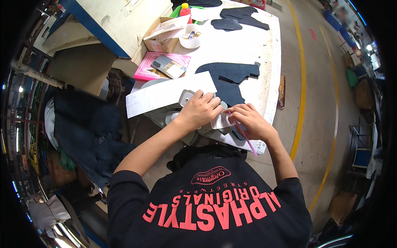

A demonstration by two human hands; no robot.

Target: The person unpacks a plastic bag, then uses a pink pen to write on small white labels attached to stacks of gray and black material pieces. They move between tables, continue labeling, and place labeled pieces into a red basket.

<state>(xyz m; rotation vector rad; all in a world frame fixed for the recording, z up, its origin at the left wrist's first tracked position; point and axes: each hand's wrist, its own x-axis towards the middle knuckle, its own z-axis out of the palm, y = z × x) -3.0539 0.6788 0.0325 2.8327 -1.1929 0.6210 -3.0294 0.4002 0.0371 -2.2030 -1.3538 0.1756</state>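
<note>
My left hand rests at the head of a pale grey machine, its fingers curled over and their tips partly hidden; what they grip there I cannot make out. Close beside it, my right hand pinches a thin pink stick-like thing, which slants down toward my body. The fingertips of my right hand are near the machine's white plate. Just beyond both hands lies a dark flat cut piece on the white table. A long white card extends leftward from behind the machine.
On the table are a phone on a pink box, an open carton, a white tub with scissors, a red bottle and more dark pieces. Dark cloth hangs at left.
</note>
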